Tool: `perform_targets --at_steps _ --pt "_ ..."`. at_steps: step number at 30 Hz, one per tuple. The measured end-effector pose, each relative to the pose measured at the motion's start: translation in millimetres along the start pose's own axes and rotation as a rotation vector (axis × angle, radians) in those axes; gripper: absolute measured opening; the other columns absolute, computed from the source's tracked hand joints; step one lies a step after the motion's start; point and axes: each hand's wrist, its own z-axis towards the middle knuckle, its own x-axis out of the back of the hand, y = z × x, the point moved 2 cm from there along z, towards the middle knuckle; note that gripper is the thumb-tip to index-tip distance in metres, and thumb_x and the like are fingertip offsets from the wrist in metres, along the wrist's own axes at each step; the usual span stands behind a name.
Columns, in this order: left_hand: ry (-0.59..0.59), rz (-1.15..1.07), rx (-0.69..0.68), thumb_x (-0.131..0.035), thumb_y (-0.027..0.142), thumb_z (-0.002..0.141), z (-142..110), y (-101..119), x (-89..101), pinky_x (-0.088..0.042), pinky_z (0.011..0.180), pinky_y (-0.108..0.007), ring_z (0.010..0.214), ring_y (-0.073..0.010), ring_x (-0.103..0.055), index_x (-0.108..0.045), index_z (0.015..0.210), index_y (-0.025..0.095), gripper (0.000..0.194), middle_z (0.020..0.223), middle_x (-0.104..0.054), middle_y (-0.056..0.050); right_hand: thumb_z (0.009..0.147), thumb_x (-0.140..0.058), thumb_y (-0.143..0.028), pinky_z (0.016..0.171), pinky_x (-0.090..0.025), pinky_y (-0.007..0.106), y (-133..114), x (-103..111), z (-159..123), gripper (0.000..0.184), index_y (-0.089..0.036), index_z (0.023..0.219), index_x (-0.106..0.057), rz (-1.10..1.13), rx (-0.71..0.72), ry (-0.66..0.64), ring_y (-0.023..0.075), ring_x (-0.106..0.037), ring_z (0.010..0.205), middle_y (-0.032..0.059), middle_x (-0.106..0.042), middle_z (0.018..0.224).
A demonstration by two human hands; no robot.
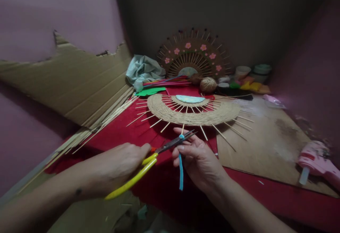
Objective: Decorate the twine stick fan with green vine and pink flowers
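Note:
My left hand (124,162) is closed around the yellow handles of a pair of scissors (170,144). Their narrow blades point right and cross a stick tip wrapped in blue at the front of a fan-shaped piece (159,114). That piece has a half-ring of brown twine, thin sticks radiating outward and a pale blue half-disc at its centre. My right hand (198,155) pinches a blue strip (181,172) just below the blades; its loose end hangs down. The fingers lie behind the blades, close to the wrapped tip.
A finished-looking fan with pink flowers (203,47) leans at the back, near a twine ball (208,84) and crumpled cloth (145,70). Long thin sticks (87,134) lie along the left. On the right, a pink glue gun (315,158) rests on a cardboard sheet (244,155).

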Motion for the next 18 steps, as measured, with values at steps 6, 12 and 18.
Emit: perform_targets --at_steps 6,12,18 --pt "-0.011 -0.016 -0.038 -0.043 0.034 0.084 12 -4 0.4 -0.032 0.049 -0.027 0.052 -0.0152 -0.048 -0.050 0.087 0.019 0.017 0.068 -0.060 -0.004 0.058 -0.068 -0.010 0.043 -0.046 0.019 -1 0 0 0.060 -0.013 0.115 -0.050 -0.027 -0.007 0.016 0.0115 -0.059 0.044 -0.0017 -0.065 0.056" --pt "-0.054 -0.018 -0.013 -0.035 0.040 0.090 12 -4 5.8 -0.029 0.047 -0.027 0.049 -0.0137 -0.045 -0.048 0.081 0.019 0.026 0.065 -0.059 -0.003 0.057 -0.070 -0.010 0.046 -0.046 0.021 0 4 -2 0.055 -0.012 0.109 -0.051 -0.031 -0.058 0.068 0.0122 -0.058 0.043 0.0004 -0.065 0.055" --pt "-0.084 0.047 -0.011 -0.041 0.041 0.088 7 -19 15.6 -0.026 0.046 -0.027 0.048 -0.0141 -0.048 -0.055 0.080 0.021 0.026 0.062 -0.060 -0.002 0.059 -0.074 -0.016 0.045 -0.042 0.020 -3 12 -22 0.032 -0.009 0.085 -0.057 -0.097 -0.132 0.136 0.0100 -0.056 0.042 0.0039 -0.065 0.058"
